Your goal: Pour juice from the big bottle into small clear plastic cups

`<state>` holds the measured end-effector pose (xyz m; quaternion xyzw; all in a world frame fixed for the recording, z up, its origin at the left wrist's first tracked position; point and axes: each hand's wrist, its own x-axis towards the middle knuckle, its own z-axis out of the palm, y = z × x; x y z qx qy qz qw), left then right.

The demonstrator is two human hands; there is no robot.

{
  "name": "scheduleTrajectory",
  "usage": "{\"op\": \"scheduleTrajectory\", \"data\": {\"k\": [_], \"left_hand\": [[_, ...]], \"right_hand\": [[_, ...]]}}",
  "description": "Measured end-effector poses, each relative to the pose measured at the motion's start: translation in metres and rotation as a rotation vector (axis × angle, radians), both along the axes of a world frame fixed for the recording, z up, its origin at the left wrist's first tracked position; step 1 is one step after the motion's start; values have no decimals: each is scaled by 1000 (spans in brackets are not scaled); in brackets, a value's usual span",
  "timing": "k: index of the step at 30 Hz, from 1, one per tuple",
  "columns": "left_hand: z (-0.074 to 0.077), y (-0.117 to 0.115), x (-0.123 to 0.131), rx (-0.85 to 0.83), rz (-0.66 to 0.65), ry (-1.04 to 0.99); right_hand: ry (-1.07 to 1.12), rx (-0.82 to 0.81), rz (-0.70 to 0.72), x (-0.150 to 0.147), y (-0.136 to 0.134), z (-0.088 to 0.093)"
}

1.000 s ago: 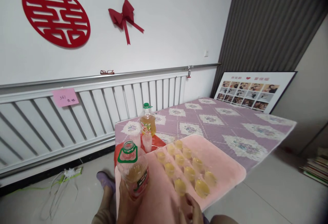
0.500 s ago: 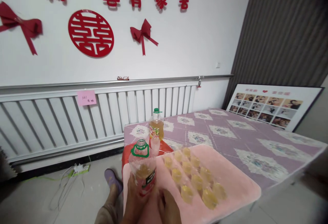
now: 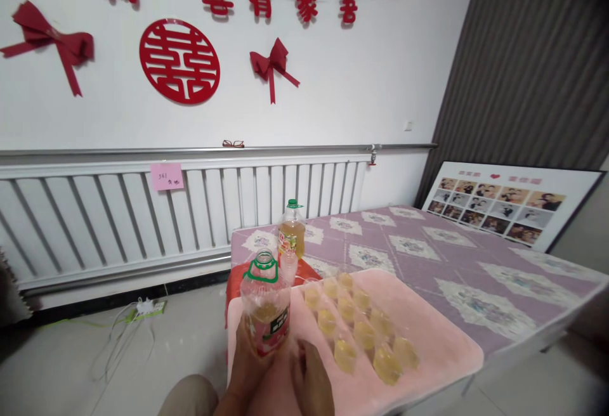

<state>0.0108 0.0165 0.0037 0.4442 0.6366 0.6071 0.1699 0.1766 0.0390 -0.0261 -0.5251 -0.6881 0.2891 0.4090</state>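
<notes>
My left hand (image 3: pixel 247 365) is wrapped round an uncapped plastic bottle (image 3: pixel 265 305) of yellow drink with a green neck ring, held upright over the near left corner of a pink mat (image 3: pixel 428 333). My right hand (image 3: pixel 311 381) rests on the mat just right of the bottle, fingers curled together; I cannot see anything in them. Several small clear cups of yellow liquid (image 3: pixel 354 333) stand in two rows on the mat. A second, capped bottle (image 3: pixel 291 237) stands behind, with empty cups (image 3: pixel 288 267) stacked beside it on a red surface.
The mat lies on a bed with a purple patterned cover (image 3: pixel 428 251). A white radiator (image 3: pixel 143 213) runs along the wall, with a pink note and glasses on its ledge. A photo board (image 3: pixel 504 203) leans at the right. Cables (image 3: pixel 137 314) lie on the floor.
The view has lifted and shifted slightly. My right hand moved left across the mat to sit beside the bottle; the bottle stays upright in my left hand.
</notes>
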Motion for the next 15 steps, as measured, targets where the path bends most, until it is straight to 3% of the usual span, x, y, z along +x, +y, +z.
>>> {"op": "scheduleTrajectory", "data": {"k": [4,8,15], "left_hand": [[7,-3,2,38,-93,-70],[9,-3,1,37,-104,-95],[-28,5,-10,-37,-201,-83]], "right_hand": [[-34,53,-3,-1,2,-10],[-89,158,-26,-1,5,-23],[-351,197,-27,-4,13,-40]]}}
